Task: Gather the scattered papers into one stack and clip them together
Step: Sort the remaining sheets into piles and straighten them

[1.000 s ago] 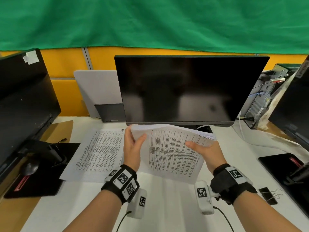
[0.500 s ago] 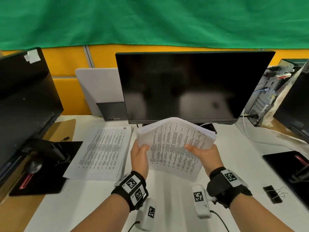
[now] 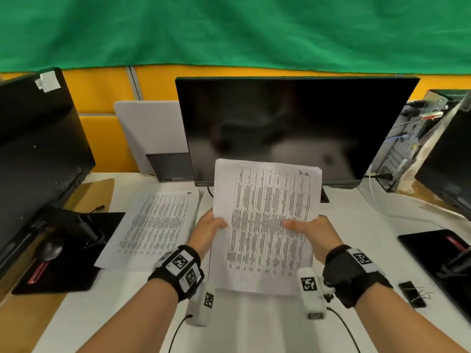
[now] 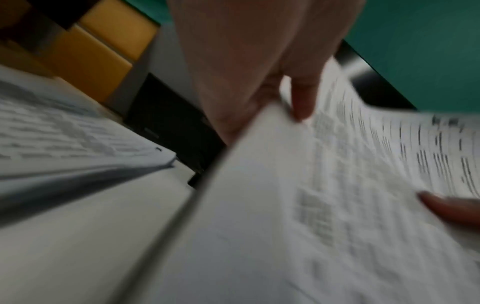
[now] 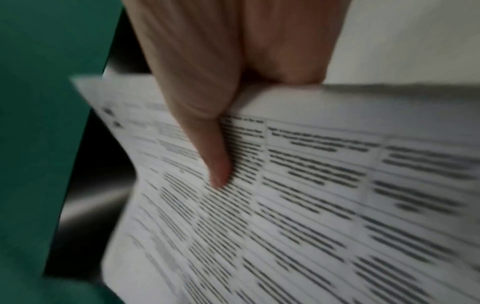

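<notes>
While the left hand [image 3: 207, 231] and right hand [image 3: 309, 234] are pinching a thick sheaf of white printed sheets [image 3: 265, 225] upright, thumbs in front, a second printed pile [image 3: 158, 225] is lying ungathered on the white desk [image 3: 254, 327] and the black binder clip [image 3: 411, 294] is sitting unused.

Both your forearms reach forward side by side, each wrist wrapped in a black band. Your left hand [image 3: 207, 231] grips the left edge of the paper stack [image 3: 265, 225], thumb on the printed face, fingers behind. Your right hand [image 3: 312, 234] grips the right edge the same way, its thumb [image 5: 218, 156] lying flat across the print, fingers hidden behind the sheets.
</notes>
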`<state>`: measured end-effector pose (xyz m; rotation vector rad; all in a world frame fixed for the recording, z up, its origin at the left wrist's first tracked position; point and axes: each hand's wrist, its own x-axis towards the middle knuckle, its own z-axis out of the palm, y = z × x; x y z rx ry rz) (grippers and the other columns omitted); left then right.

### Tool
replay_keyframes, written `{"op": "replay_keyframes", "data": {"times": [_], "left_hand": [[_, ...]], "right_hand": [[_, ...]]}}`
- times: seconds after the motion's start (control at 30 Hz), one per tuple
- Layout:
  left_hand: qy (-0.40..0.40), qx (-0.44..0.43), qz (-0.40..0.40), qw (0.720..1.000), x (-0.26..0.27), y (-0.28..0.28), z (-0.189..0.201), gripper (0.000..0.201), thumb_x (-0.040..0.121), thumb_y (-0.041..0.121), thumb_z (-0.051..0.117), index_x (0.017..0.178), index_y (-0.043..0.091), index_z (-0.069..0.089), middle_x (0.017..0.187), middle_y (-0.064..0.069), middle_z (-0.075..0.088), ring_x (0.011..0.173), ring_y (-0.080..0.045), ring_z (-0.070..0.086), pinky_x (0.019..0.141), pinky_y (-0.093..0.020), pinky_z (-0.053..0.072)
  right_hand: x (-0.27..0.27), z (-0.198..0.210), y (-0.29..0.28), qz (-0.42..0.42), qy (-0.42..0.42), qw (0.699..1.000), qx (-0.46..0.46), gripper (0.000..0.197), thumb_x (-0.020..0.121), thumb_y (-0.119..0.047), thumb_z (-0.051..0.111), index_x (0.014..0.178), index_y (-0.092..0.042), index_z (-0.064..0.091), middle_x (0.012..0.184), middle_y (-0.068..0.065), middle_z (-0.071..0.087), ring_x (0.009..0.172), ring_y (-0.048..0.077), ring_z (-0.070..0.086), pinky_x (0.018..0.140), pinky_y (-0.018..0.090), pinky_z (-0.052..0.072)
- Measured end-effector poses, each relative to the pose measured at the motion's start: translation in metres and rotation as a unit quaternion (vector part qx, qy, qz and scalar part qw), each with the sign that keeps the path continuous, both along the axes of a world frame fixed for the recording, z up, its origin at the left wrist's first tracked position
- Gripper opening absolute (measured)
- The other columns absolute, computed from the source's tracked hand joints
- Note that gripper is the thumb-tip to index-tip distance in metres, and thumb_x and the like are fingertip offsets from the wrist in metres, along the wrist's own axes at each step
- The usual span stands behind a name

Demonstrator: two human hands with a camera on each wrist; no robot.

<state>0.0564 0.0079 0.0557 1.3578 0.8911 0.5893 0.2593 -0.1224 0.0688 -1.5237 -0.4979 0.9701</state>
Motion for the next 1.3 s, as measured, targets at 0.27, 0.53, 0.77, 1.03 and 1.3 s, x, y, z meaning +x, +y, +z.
{"op": "replay_keyframes", "data": {"times": [0.27, 0.53, 0.77, 1.03, 1.3], "left_hand": [[0.007, -0.157, -0.038, 0.987, -0.028, -0.026, -0.056, 0.054, 0.074, 0.026, 0.076, 0.123, 0.012, 0.058, 0.116, -0.009, 0.070, 0.111, -0.029, 0.064, 0.102, -0.053, 0.044], [-0.002, -0.130, 0.056, 0.990, -0.024, -0.018, -0.062, 0.030, 0.089, 0.014, 0.063, 0.119, 0.014, 0.059, 0.113, -0.007, 0.070, 0.109, -0.024, 0.063, 0.103, -0.047, 0.044], [0.045, -0.126, -0.035, 0.990, -0.036, 0.005, -0.050, 0.032, 0.092, 0.025, 0.058, 0.121, 0.011, 0.060, 0.117, -0.008, 0.069, 0.109, -0.024, 0.064, 0.098, -0.041, 0.049], [0.469, 0.081, 0.162, 0.865, -0.096, 0.142, -0.051, 0.048, 0.087, 0.035, 0.055, 0.126, 0.009, 0.051, 0.129, -0.012, 0.054, 0.115, -0.030, 0.050, 0.100, -0.041, 0.042], [0.656, 0.011, 0.119, 0.745, -0.121, 0.198, -0.073, 0.070, 0.090, 0.040, 0.050, 0.142, 0.001, 0.025, 0.145, -0.021, 0.028, 0.134, -0.037, 0.032, 0.110, -0.043, 0.032]], "right_hand": [[0.003, -0.009, -0.001, 0.036, 0.043, 0.998, -0.038, 0.047, 0.076, 0.001, 0.073, 0.121, -0.008, 0.062, 0.112, 0.006, 0.070, 0.100, 0.021, 0.067, 0.077, 0.034, 0.056], [-0.018, -0.019, -0.003, 0.106, 0.075, 0.990, -0.047, 0.061, 0.057, -0.011, 0.084, 0.116, -0.008, 0.065, 0.110, 0.012, 0.072, 0.102, 0.029, 0.069, 0.094, 0.049, 0.050], [-0.023, -0.025, 0.002, 0.079, 0.018, 0.992, -0.097, 0.035, 0.079, 0.008, 0.067, 0.110, -0.008, 0.067, 0.103, 0.010, 0.075, 0.094, 0.026, 0.071, 0.084, 0.042, 0.055], [-0.006, -0.023, -0.011, 0.068, 0.048, 0.989, -0.122, 0.038, 0.077, 0.006, 0.067, 0.112, -0.007, 0.064, 0.102, 0.012, 0.075, 0.091, 0.032, 0.072, 0.090, 0.052, 0.051], [-0.010, -0.025, 0.000, 0.065, 0.055, 0.984, -0.159, 0.043, 0.072, 0.004, 0.070, 0.113, -0.009, 0.064, 0.102, 0.014, 0.074, 0.093, 0.038, 0.071, 0.090, 0.055, 0.050]]}}
